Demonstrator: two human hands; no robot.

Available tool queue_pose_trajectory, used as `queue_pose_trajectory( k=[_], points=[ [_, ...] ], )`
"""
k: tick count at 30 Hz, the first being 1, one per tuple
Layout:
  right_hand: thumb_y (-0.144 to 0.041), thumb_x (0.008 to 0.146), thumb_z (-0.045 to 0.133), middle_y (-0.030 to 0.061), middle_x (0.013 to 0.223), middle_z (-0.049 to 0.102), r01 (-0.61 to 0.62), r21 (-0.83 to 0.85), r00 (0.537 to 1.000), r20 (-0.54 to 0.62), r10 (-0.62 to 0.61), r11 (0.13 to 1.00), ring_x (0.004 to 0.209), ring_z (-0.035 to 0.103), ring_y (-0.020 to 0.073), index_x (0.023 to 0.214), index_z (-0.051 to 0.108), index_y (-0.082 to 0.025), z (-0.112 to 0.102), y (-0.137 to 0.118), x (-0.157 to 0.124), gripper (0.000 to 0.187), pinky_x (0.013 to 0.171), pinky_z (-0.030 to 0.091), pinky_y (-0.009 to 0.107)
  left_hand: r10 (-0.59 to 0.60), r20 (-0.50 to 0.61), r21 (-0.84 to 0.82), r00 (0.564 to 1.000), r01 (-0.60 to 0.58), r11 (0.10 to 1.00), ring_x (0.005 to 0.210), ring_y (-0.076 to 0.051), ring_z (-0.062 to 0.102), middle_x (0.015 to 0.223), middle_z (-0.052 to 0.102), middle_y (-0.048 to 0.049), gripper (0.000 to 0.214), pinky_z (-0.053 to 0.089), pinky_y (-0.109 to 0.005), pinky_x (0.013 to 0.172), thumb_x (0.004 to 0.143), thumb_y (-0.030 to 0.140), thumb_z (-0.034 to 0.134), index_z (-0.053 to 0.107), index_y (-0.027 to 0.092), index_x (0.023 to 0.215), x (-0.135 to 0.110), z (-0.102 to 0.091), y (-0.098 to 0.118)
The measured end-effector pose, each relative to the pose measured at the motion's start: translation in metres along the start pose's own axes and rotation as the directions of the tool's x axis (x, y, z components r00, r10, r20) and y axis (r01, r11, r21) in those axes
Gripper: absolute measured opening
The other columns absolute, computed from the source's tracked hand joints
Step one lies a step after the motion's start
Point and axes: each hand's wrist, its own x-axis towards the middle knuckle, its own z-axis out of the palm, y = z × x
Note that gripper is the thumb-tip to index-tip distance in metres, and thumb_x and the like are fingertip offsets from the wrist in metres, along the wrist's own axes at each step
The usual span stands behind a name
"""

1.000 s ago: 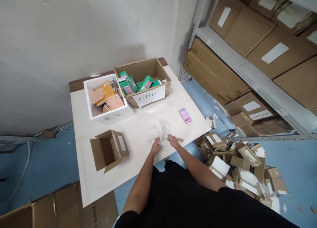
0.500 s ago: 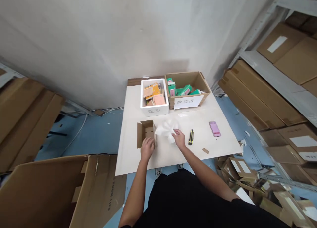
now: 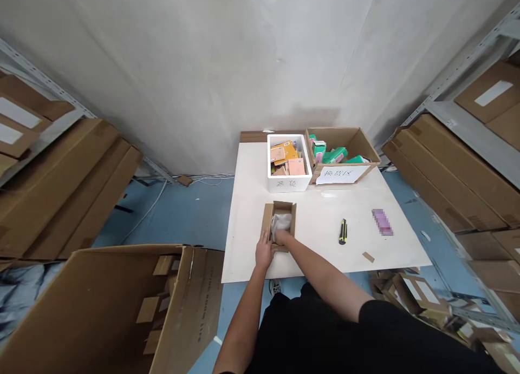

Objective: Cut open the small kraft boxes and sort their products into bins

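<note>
A small open cardboard box (image 3: pixel 267 218) stands near the front of the table, its flaps raised. My left hand (image 3: pixel 265 250) grips its near left corner, fingers along the left flap and thumb toward the front. Inside the box lies a crumpled white packing sheet (image 3: pixel 281 221). My right hand (image 3: pixel 283 237) reaches into the box and is closed against this sheet; its fingertips are hidden. To the right, a black and yellow utility knife (image 3: pixel 343 231) lies on the table.
At the back of the white table (image 3: pixel 247 201) stand a white foam box (image 3: pixel 288 184) of small packets and a cardboard box (image 3: pixel 371 156) with green cartons. A blurred purple item (image 3: pixel 382 222) and a cardboard scrap (image 3: pixel 368 257) lie right. A large open carton (image 3: pixel 203 293) stands left; loaded shelves flank both sides.
My right hand has carried the white packing sheet from the tabletop left into the small box. My left hand has shifted from the box's opening to its near left corner. The view has turned left.
</note>
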Motion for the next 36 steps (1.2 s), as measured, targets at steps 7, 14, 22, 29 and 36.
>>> queue_pose_trajectory(
  k=[7,14,22,29,36],
  points=[
    [-0.013,0.088,0.069,0.0193,0.154,0.057,0.032,-0.139,0.995,-0.086,-0.044,0.99,0.15,0.046,0.0313,0.142,0.065,-0.014,-0.005,0.063,-0.067,0.054,0.123,0.039,0.046,0.01,-0.126,0.017,0.992,-0.008,1.0,0.154,-0.039,0.041,0.165,0.047,-0.0123,0.009,0.049,-0.057,0.116,0.086,0.019,0.076,0.078,0.022,0.094,0.012,-0.007,0.01],
    [-0.017,0.091,0.072,0.017,0.172,0.033,-0.114,-0.1,0.948,-0.308,0.078,0.988,0.162,0.022,0.033,0.132,0.071,-0.019,-0.029,0.114,-0.137,0.041,0.124,0.034,0.059,0.249,-0.183,-0.156,0.951,-0.278,0.948,0.161,-0.035,0.028,0.164,0.05,-0.011,0.013,0.039,-0.058,0.126,0.095,0.017,0.064,0.076,0.022,0.097,0.037,-0.011,0.067],
    [-0.018,0.101,0.057,0.012,0.163,0.05,-0.167,0.127,0.71,-0.673,0.208,0.978,0.151,0.047,0.024,0.113,0.076,-0.022,-0.087,0.16,-0.194,0.023,0.12,0.046,0.046,0.406,-0.282,-0.227,0.869,-0.472,0.852,0.152,-0.033,0.046,0.163,0.05,-0.0125,0.012,0.053,-0.05,0.116,0.097,0.029,0.066,0.076,0.022,0.097,0.051,0.006,0.175],
    [-0.019,0.102,0.054,0.0084,0.159,0.054,-0.143,0.235,0.644,-0.715,0.271,0.961,0.139,0.06,0.0224,0.113,0.075,-0.024,-0.144,0.238,-0.293,0.024,0.108,0.057,0.037,0.542,-0.216,-0.261,0.812,-0.583,0.77,0.144,-0.032,0.055,0.158,0.052,-0.0179,0.02,0.056,-0.046,0.109,0.1,0.036,0.063,0.075,0.021,0.097,0.045,0.058,0.297],
    [-0.02,0.098,0.065,0.0084,0.163,0.049,-0.434,0.275,0.364,-0.817,0.446,0.858,0.159,0.031,0.0289,0.108,0.079,-0.024,-0.176,0.332,-0.444,0.017,0.126,0.037,0.052,0.761,-0.059,-0.223,0.646,-0.752,0.62,0.16,-0.035,0.029,0.145,0.061,-0.0149,0.017,0.033,-0.059,0.129,0.098,0.037,0.066,0.077,0.023,0.096,0.012,0.143,0.464]
  ],
)
